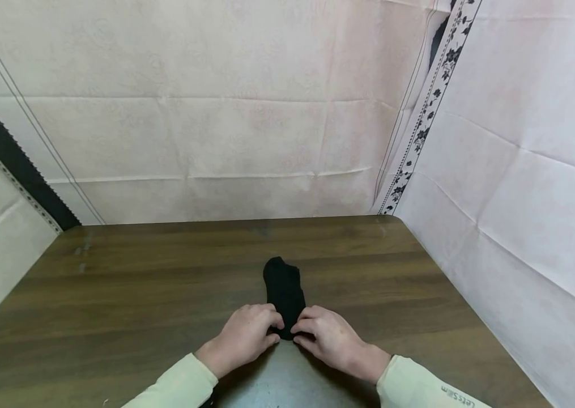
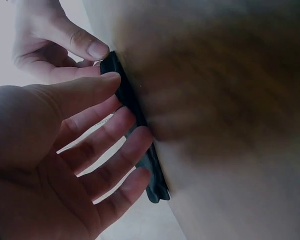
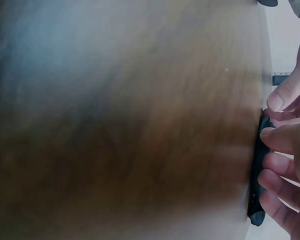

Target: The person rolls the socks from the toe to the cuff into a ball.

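Observation:
A black sock [image 1: 284,286] lies flat on the brown wooden table, its long side pointing away from me. My left hand [image 1: 247,335] pinches the left corner of its near end between thumb and fingers. On the opposite corner, my right hand [image 1: 332,340] does the same with bent fingers. Seen edge-on in the left wrist view, the sock [image 2: 155,182] is a thin dark layer, and the two thumbs rest on its near edge. In the right wrist view the fingers lie along the sock [image 3: 257,197]. The fingertips beneath the edge are partly hidden.
The wood-grain table [image 1: 165,272] reaches to a pale cloth backdrop [image 1: 226,136] behind it. Another cloth [image 1: 532,170] with a floral border hangs on the right. A dark strip [image 1: 7,153] runs down the left side.

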{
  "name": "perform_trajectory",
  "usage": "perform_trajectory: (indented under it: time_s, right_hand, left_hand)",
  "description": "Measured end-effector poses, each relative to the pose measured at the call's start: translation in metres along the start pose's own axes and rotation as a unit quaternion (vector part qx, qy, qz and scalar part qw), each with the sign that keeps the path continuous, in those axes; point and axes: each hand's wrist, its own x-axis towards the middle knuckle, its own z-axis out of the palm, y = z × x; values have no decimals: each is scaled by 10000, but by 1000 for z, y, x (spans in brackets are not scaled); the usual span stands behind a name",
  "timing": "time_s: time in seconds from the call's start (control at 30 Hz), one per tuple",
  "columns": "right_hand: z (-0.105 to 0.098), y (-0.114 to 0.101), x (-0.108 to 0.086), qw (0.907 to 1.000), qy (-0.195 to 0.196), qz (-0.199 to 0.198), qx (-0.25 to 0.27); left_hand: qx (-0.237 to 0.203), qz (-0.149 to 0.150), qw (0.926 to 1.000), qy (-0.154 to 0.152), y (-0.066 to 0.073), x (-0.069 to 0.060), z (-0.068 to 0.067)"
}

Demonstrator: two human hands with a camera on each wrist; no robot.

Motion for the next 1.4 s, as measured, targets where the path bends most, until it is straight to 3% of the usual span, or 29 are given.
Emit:
perform_trajectory:
  time_s: [0.43,1.03,1.4]
  right_hand:
    - [0,-4,3,9991,-152,384,-40]
    - [4,-2,5,9988,-128,424,-188]
    - [4,-5,4,9974,-159,695,104]
  left_hand:
    - [176,-72,9995,246,0,4,2]
    - [-66,-290,9993,207,3,4,2]
    - [-6,-327,9993,153,4,7,4]
